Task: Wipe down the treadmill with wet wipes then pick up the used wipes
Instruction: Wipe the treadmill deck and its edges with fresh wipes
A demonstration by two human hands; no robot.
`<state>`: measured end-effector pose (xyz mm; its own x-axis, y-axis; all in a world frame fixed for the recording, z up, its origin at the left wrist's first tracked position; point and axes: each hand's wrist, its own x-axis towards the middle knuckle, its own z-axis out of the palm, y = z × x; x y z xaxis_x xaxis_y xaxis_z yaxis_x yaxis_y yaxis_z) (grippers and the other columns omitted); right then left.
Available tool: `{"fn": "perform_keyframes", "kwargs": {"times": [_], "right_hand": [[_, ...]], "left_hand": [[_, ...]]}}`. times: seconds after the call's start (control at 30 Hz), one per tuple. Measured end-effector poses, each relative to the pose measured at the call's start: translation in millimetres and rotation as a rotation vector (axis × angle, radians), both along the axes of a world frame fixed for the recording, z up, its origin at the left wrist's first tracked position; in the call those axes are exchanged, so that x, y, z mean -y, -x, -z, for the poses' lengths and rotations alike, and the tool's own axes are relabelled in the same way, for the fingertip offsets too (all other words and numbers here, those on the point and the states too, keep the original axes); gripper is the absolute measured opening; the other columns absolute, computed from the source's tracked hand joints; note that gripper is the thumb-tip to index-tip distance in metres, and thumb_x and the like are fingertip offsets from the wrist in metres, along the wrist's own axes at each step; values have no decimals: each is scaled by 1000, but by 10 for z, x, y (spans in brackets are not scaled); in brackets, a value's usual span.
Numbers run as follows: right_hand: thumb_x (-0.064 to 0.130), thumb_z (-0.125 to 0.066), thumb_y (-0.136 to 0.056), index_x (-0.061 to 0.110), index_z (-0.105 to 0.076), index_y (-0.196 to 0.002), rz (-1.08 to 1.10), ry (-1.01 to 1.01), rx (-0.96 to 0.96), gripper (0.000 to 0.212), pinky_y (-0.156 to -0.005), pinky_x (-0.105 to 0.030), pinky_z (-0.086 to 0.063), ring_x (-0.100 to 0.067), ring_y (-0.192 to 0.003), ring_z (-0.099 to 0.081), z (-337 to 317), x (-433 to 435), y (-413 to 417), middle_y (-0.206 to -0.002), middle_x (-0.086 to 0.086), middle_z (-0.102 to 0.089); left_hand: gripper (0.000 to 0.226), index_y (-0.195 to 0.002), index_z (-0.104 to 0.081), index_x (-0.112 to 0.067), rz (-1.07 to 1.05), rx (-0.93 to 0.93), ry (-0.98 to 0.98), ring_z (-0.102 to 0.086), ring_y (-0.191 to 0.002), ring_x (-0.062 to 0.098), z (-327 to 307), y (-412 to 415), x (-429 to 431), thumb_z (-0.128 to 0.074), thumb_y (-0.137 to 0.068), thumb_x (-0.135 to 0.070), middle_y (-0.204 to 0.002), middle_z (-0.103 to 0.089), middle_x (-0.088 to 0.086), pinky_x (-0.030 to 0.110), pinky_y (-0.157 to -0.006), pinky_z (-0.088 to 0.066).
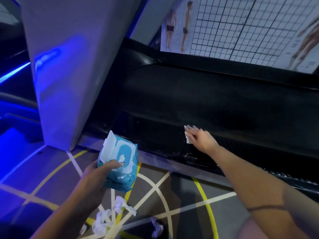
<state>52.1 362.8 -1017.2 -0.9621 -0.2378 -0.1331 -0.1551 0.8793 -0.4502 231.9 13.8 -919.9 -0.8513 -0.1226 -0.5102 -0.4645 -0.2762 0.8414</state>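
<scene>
The black treadmill (207,104) is wet-streaked along its near edge, where a white wipe (188,139) presses. The blue pack (123,171) has its lid open. Crumpled used wipes (101,221) lie on the floor (189,204).

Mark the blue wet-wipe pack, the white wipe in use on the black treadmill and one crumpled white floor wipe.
Blue wet-wipe pack (127,149): head view, blue top face.
White wipe in use (189,140): head view, its visible lower corner.
Crumpled white floor wipe (101,223): head view, its bunched middle.
</scene>
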Motion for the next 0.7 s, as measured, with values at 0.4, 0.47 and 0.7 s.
{"fn": "perform_keyframes", "kwargs": {"times": [0.4,0.47,0.7], "right_hand": [[-4,-56,-97,23,-77,-113,146,278,-164,38,-112,-33,-44,-8,-117,-65,41,285,-107,-124,6,-71],[-16,-58,-91,7,-78,-108,23,440,-206,35,-111,-34,-45,4,-112,-64,43,571,-285,-118,1,-71],[-3,-53,-96,21,-78,-111,-136,519,17,38,-94,-20,-53,-3,-103,-70,-208,888,-745,-108,5,-77]], "left_hand": [[47,-118,-68,-1,-27,-1,9,-78,-77,36,-70,-51,40,-80,-73,-4,-100,-78,24,35,-53,-61],[49,-119,-67,-2,-19,2,16,-78,-79,36,-65,-53,25,-80,-73,-4,-101,-77,25,36,-53,-61],[21,-113,-66,-5,-17,32,5,-78,-70,27,-130,-70,-28,-66,-92,0,-90,-80,17,30,-49,-59]]}}
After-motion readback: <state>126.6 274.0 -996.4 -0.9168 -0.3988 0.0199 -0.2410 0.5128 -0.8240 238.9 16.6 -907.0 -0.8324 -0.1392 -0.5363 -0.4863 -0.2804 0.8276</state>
